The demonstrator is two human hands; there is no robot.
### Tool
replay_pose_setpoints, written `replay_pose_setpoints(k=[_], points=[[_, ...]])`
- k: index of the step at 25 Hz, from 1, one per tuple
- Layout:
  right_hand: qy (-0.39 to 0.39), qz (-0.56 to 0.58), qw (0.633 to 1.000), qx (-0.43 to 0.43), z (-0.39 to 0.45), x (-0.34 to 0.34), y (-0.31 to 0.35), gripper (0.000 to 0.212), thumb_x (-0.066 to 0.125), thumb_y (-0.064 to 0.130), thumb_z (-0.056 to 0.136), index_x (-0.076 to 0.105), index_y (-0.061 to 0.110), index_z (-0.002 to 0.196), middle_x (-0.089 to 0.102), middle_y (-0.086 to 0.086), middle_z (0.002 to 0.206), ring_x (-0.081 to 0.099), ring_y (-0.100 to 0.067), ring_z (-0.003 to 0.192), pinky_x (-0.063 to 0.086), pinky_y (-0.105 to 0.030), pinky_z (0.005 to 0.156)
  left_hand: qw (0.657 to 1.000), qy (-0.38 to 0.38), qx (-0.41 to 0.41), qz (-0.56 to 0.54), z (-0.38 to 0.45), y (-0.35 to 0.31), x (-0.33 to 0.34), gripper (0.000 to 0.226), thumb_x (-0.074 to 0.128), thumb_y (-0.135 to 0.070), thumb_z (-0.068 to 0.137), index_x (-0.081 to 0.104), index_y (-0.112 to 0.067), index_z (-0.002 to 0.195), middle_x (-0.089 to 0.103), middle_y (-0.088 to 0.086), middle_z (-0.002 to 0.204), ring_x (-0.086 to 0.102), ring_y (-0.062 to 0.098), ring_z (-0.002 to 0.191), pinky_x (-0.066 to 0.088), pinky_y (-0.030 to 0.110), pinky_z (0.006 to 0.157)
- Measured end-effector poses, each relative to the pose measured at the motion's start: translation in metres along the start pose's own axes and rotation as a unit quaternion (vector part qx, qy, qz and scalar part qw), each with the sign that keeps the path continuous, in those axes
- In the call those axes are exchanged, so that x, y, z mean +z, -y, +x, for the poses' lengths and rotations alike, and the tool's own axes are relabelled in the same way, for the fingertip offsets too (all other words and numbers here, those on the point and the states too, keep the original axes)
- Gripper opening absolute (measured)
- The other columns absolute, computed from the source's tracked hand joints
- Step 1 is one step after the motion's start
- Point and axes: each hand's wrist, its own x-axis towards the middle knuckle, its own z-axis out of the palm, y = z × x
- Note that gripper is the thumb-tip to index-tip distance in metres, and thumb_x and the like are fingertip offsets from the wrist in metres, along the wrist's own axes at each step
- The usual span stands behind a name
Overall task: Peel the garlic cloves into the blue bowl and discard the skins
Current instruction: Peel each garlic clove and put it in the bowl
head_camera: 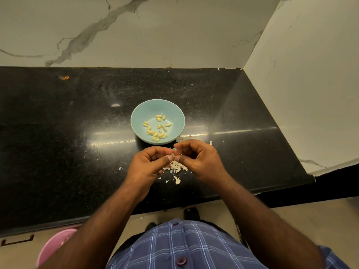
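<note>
Countertop (68,123), black, marble walls (155,26)

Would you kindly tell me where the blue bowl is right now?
In the head view, the blue bowl sits mid-counter, just beyond both hands, with garlic skins scattered on its near side.

both hands (175,159) pinching garlic clove (174,154), blue bowl (157,121) behind

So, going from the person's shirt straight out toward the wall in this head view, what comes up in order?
Checked shirt → loose garlic skins → fingers pinching a clove → blue bowl holding peeled cloves → marble wall.
</note>
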Motion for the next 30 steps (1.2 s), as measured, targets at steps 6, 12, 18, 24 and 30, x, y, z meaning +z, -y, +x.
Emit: replay_pose_setpoints(k=[6, 12, 18, 24, 30], points=[[-0.022, -0.024, 0.999, 0.013, 0.003, 0.003, -0.004, 0.024, 0.071, 0.006, 0.091, 0.072, 0.024, 0.107, 0.070, 0.006, 0.089, 0.068, -0.013, 0.086, 0.059, -0.042, 0.083, 1.000, 0.004, -0.004, -0.004, 0.001, -0.001, 0.001, 0.020, 0.081, -0.016, 0.079, 0.077, -0.017, 0.099, 0.077, 0.004, 0.086, 0.067, 0.012, 0.074, 0.045, 0.028, 0.063], [0.030, -0.044, 0.998, -0.030, 0.003, -0.004, -0.001, 0.030, 0.078, 0.007, 0.087, 0.071, 0.021, 0.113, 0.071, 0.013, 0.094, 0.068, -0.012, 0.088, 0.060, -0.034, 0.079, 1.000, -0.009, -0.015, -0.013, 0.004, 0.000, 0.000, 0.013, 0.075, -0.006, 0.087, 0.072, -0.010, 0.098, 0.075, 0.002, 0.079, 0.065, 0.011, 0.069, 0.043, 0.027, 0.061], [0.007, -0.075, 0.995, -0.061, 0.006, -0.002, -0.004, 0.027, 0.072, 0.005, 0.088, 0.071, 0.017, 0.112, 0.072, 0.008, 0.090, 0.069, -0.013, 0.085, 0.059, -0.038, 0.077, 0.999, 0.010, -0.030, 0.010, 0.006, 0.001, -0.002, 0.011, 0.076, -0.011, 0.087, 0.077, -0.010, 0.098, 0.075, 0.004, 0.082, 0.063, 0.008, 0.069, 0.044, 0.028, 0.064], [0.025, -0.082, 0.993, -0.078, 0.008, -0.003, -0.004, 0.030, 0.074, 0.005, 0.085, 0.070, 0.018, 0.112, 0.070, 0.007, 0.093, 0.068, -0.015, 0.083, 0.059, -0.038, 0.073, 0.999, -0.011, -0.039, -0.025, 0.009, 0.001, -0.003, 0.008, 0.074, -0.006, 0.088, 0.075, -0.007, 0.096, 0.072, 0.005, 0.077, 0.060, 0.010, 0.065, 0.041, 0.027, 0.061], [0.020, -0.129, 0.985, -0.114, 0.011, 0.000, -0.005, 0.027, 0.074, 0.008, 0.086, 0.069, 0.016, 0.111, 0.070, 0.011, 0.089, 0.068, -0.011, 0.083, 0.059, -0.035, 0.072, 0.999, 0.008, -0.043, -0.017, 0.011, 0.002, -0.006, 0.008, 0.075, -0.007, 0.087, 0.076, -0.006, 0.096, 0.070, 0.003, 0.073, 0.059, 0.009, 0.064, 0.040, 0.028, 0.060]])
